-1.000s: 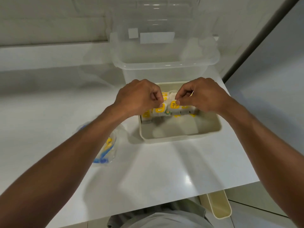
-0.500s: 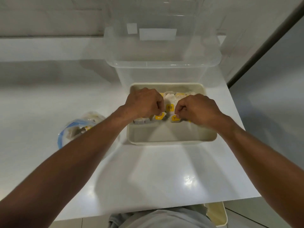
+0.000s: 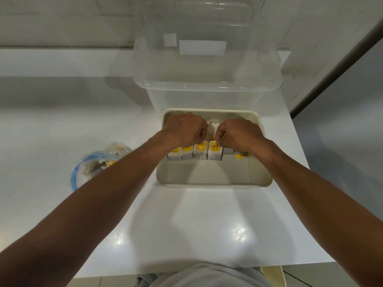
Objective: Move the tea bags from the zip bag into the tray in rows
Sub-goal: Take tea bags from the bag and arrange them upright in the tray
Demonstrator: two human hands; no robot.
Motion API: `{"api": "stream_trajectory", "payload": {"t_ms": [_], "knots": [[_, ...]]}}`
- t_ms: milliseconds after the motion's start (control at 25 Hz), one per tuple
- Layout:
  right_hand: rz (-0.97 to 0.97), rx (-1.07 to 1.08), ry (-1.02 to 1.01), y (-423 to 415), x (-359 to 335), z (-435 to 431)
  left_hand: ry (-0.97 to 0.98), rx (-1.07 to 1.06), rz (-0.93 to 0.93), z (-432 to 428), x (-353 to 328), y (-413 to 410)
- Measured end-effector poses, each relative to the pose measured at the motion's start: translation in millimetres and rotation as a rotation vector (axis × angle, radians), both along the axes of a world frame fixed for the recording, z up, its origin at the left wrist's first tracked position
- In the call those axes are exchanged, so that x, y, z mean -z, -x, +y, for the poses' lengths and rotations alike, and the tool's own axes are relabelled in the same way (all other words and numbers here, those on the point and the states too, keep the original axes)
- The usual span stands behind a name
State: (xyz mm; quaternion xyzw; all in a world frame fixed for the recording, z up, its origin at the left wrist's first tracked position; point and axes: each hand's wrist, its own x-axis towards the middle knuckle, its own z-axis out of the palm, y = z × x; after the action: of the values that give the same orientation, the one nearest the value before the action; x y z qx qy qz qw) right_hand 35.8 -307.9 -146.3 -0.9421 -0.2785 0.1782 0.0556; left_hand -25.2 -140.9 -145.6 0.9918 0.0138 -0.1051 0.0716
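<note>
The grey shirt (image 3: 207, 276) is closest to the camera, and a beige container (image 3: 273, 274) pokes out below the near right corner of the white counter (image 3: 186, 224). Both bare forearms reach out across the counter from there.

Further in, the zip bag (image 3: 93, 162) lies toward the counter's left side, well apart from the tray and partly hidden behind the left forearm. It's got a blue seal strip, and a few packets with a bit of yellow show through the plastic.

The beige tray (image 3: 215, 183) sits close to the counter's right edge. A row of tea bags (image 3: 194, 152) stands upright across its middle, side by side, white with yellow tags, starting at the tray's left wall.

Both hands are over that row, knuckles up. The right hand (image 3: 238, 133) has its fingers curled tight, pinching the top of one of the tea bags. The left hand (image 3: 184, 129) is curled the same way onto the tops just beside it. It looks like a pinch too, though its fingertips are tucked under. More white packets show between the two hands.

Behind the tray, right up against its far wall, is a clear tub (image 3: 207, 88) with white labels.
</note>
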Motion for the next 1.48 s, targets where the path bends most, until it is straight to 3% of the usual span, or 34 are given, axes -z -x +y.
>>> {"api": "stream_trajectory", "payload": {"t_ms": [400,680,1000,1480], "knots": [[-0.065,0.091,-0.119,9.8,2.1,-5.2,-0.158,0.065,-0.147,-3.4,7.8,10.8],[-0.095,0.068,-0.032,33.3,2.1,-15.3,-0.135,0.054,-0.141,3.4,5.6,16.6],[-0.037,0.01,0.024,41.5,4.8,-7.6,-0.362,0.063,-0.056,-10.5,9.5,25.4],[-0.07,-0.013,0.052,39.6,-0.9,-7.2,-0.355,0.058,-0.05,-12.3,11.3,27.1]]}}
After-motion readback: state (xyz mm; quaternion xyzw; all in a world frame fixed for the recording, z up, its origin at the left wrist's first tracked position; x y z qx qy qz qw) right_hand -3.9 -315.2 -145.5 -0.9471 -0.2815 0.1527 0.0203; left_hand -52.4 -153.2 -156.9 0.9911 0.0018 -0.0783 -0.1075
